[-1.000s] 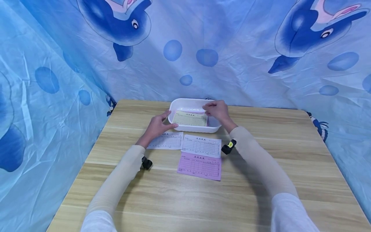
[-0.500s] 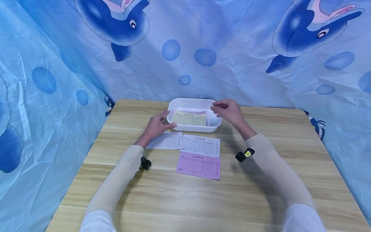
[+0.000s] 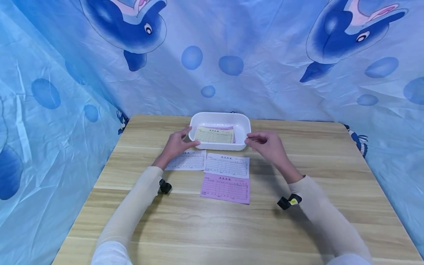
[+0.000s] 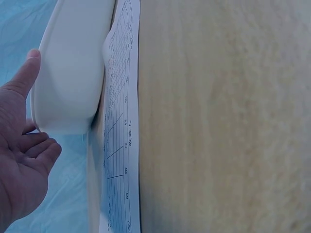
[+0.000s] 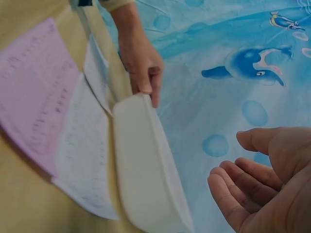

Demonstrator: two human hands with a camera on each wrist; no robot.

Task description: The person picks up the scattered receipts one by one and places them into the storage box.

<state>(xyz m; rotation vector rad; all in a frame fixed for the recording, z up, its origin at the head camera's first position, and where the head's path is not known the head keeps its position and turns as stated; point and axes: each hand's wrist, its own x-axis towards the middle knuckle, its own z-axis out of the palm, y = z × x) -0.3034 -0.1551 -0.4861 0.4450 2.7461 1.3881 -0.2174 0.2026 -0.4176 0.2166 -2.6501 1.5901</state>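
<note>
A white tray (image 3: 243,121) stood at the far middle of the wooden desk (image 3: 331,176), in front of a blue cloth backdrop (image 3: 265,55) printed with dolphins. Inside the tray lay a yellow form (image 3: 213,135), with the edge of a pink sheet (image 3: 232,129) showing beneath it at its right side.

The left hand (image 3: 176,144) rested against the left end of the tray; the left wrist view showed the thumb (image 4: 22,77) laid along the tray's outer wall and the other fingers relaxed just beside its corner, none of them wrapped around the rim. The right hand (image 3: 269,144) hovered just off the tray's near right corner, apart from it and grasping nothing; its fingers (image 5: 238,187) were loosely bent, with the palm showing in the right wrist view.

Three more forms lay flat on the desk near the tray. A white form (image 3: 188,161) lay on the left, with its far edge tucked under the tray's near left corner, just beside the left wrist. A second white form (image 3: 227,165) lay to its right, close to the tray's near wall. A pink form (image 3: 225,188) lay nearer than that, its far edge touching or slightly under the second white form. Both forearms wore pale sleeves (image 3: 139,202), and a small black camera (image 3: 287,202) was strapped at each wrist.
</note>
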